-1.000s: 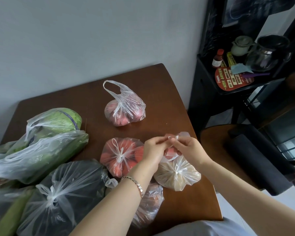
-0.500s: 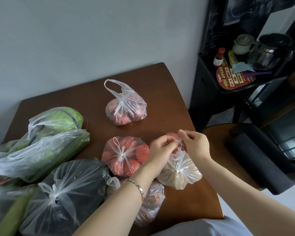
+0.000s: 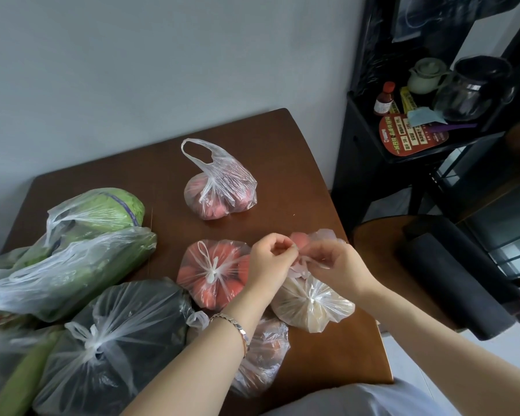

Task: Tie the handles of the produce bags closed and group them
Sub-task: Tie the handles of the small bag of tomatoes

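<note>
My left hand [image 3: 270, 259] and my right hand [image 3: 333, 265] both pinch the handles of a clear bag of pinkish fruit [image 3: 321, 238] near the table's right edge; the hands hide most of that bag. Just below it lies a tied bag of pale produce [image 3: 311, 306]. Left of my hands sits a tied bag of red tomatoes [image 3: 212, 273]. Farther back, a bag of pink-red fruit [image 3: 219, 190] stands alone with its handle loop loose and upright. A tied dark bag [image 3: 114, 340] lies at the front left.
The brown wooden table [image 3: 282, 163] stands against a grey wall. Two bags of green vegetables [image 3: 81, 235] fill its left side. Another clear bag [image 3: 261, 358] lies under my left forearm. A black shelf [image 3: 373, 139] with a bottle, teapot and kettle stands right; a dark stool [image 3: 451, 265] is below it.
Both hands have shifted slightly toward the right and lower while working the bag's handles, and the handle ends are drawn in tighter between the fingers. The other bags have not moved.
</note>
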A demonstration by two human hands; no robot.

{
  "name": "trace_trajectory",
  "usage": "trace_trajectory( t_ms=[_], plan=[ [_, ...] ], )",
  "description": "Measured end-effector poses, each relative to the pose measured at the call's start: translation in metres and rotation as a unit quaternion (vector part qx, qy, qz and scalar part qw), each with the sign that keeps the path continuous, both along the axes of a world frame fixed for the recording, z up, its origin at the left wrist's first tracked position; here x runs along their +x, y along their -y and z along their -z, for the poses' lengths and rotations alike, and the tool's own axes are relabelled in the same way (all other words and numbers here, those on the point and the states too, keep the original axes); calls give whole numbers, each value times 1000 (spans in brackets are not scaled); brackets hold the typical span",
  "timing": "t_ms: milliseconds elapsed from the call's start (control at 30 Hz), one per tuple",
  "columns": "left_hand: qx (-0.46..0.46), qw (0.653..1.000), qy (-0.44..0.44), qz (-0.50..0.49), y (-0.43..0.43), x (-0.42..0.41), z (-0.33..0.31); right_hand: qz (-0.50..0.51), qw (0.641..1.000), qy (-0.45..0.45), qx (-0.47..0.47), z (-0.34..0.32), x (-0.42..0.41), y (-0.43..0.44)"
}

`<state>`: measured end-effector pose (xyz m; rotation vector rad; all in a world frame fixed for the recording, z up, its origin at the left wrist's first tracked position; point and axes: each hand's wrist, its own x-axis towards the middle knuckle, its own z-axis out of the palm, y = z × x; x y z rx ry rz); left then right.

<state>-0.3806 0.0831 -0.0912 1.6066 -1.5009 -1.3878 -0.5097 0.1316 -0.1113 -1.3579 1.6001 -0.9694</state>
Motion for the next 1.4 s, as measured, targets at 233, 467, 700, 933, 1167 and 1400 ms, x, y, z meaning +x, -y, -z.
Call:
trace_trajectory(
  t_ms=[233,467,700,933,1167,1400],
  plan=[
    [99,992,-55,-59,-2,-6,2,35,998,-47,-16,-5,5,0],
    [-227,949,197,91,7,-3,3,35,997,-67,-29,-8,15,-4],
    [-328,891,310,51,56,11,-4,253,934,238,78,-23,7,29],
    [-65,923,379,-27,66,72,33,329,876,202,290,44,-47,10],
    [-108,960,205,-155,55,50,36,370,873,249,194,35,-37,19],
    [135,972,-188,-37,49,7,21,148,971,186,27,-21,-10,32]
  ],
)
